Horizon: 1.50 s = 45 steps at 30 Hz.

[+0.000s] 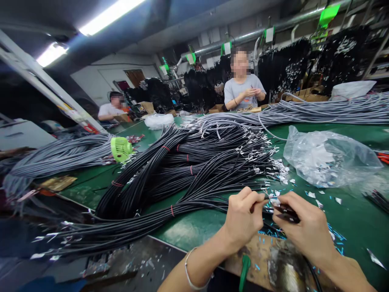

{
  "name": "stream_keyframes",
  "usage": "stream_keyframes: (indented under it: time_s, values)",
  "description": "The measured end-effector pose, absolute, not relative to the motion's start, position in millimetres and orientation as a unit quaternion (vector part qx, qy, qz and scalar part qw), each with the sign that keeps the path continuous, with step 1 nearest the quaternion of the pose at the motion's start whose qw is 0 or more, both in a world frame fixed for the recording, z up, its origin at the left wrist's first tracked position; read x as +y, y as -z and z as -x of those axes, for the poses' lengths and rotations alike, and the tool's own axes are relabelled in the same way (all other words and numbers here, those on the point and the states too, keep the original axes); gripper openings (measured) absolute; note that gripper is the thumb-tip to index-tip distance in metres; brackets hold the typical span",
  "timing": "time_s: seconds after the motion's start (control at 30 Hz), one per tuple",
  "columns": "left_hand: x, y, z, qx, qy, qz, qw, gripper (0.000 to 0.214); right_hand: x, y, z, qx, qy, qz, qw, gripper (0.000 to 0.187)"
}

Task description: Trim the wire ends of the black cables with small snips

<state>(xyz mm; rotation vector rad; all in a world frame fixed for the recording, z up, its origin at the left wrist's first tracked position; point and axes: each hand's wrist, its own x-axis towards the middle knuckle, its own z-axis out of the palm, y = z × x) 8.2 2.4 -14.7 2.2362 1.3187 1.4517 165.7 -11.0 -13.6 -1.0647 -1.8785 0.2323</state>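
Note:
My left hand is closed in a pinch on the end of a black cable, which comes from the bundle lying to the left. Close beside it, my right hand curls round a dark tool, mostly covered by the fingers, so its kind does not show. A white scrap of wrapping sits between the fingertips of both hands. Black cables, tied in bundles with red bands, spread across the green table. Their stripped ends with white wrapping and thin wires point towards my hands.
A clear plastic bag of white scraps lies at right. Grey cables cross the back; more lie left near a green fan. Below my hands are a wooden board and a green lever. Two people sit across the table.

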Motion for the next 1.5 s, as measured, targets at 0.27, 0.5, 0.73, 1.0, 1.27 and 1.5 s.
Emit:
stream_keyframes:
  time_s: [0.27, 0.5, 0.73, 1.0, 1.27, 1.5]
  values:
    - [13, 13, -5, 0.474, -0.451, -0.737, 0.17, 0.012, 0, 9, -176, -0.625, -0.2, 0.557, 0.509, 0.025]
    - [20, 6, 16, 0.462, -0.285, -0.798, 0.262, 0.027, 13, 12, -190, -0.624, -0.115, 0.584, 0.506, 0.027]
    - [40, 39, 13, 0.55, -0.239, -0.794, 0.1, 0.015, 15, 14, -188, -0.675, -0.114, 0.562, 0.464, 0.02]
    - [48, 39, 9, 0.504, -0.26, -0.816, 0.108, 0.009, 18, 18, -186, -0.715, -0.115, 0.555, 0.409, 0.011]
    - [17, 11, 6, 0.37, -0.374, -0.846, 0.087, 0.041, 13, 19, -179, -0.693, -0.229, 0.528, 0.434, 0.021]
    - [14, 11, 8, 0.386, -0.414, -0.82, 0.085, 0.023, 12, 14, -181, -0.617, -0.343, 0.518, 0.483, 0.03]
